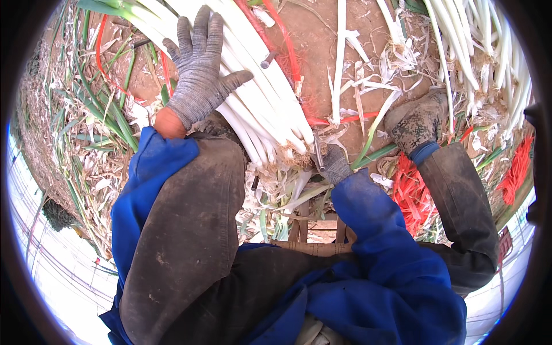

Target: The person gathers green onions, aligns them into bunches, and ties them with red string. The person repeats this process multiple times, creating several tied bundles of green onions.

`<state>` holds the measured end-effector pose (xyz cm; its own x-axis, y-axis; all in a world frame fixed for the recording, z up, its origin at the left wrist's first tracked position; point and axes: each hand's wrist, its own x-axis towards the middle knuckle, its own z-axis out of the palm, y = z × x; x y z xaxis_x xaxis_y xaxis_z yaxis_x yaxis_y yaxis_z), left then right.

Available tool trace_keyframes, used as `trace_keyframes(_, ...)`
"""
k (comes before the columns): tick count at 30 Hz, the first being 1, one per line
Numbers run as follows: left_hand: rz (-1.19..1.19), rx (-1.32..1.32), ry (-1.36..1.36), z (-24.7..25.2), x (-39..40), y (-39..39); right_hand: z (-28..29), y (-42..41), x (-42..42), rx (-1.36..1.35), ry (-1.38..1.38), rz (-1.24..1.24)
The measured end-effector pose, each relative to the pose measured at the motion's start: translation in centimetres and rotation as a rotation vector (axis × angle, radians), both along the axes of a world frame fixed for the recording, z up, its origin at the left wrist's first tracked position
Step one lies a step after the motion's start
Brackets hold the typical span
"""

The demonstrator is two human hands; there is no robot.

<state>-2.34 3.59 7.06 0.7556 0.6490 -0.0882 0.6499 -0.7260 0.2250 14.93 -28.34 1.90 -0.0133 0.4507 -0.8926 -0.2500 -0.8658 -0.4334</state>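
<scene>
A bundle of long white-stemmed green onions point(263, 92) lies slanted before me, its rooted ends point(295, 154) towards my lap. My left hand point(200, 71), in a grey knit glove, rests on top of the stems with fingers spread. At the root end is my right hand point(336, 166), gloved too, beside a metal rod point(318, 153). Its fingertips are hidden behind the roots and rod, so its grip cannot be made out. Another metal peg point(268, 59) stands up against the bundle's right side. Red plastic strip point(284, 39) runs along that side.
More green onions point(470, 39) lie at the upper right, and a single stem point(338, 64) lies on the soil. Red plastic strips point(412, 196) are heaped by my right arm, near my camouflage shoe point(418, 116). Leaf trimmings point(105, 116) litter the left side.
</scene>
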Motion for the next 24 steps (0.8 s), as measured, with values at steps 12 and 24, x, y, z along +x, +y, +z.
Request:
trace_keyframes(12,0.044,-0.102,0.161,0.3,0.6,0.3,2.8,4.5,6.2,0.075,-0.208,0.723)
trace_keyframes(24,0.062,-0.133,0.114,1.0,0.2,0.1,10.6,17.5,-1.5,0.170,-0.588,1.372)
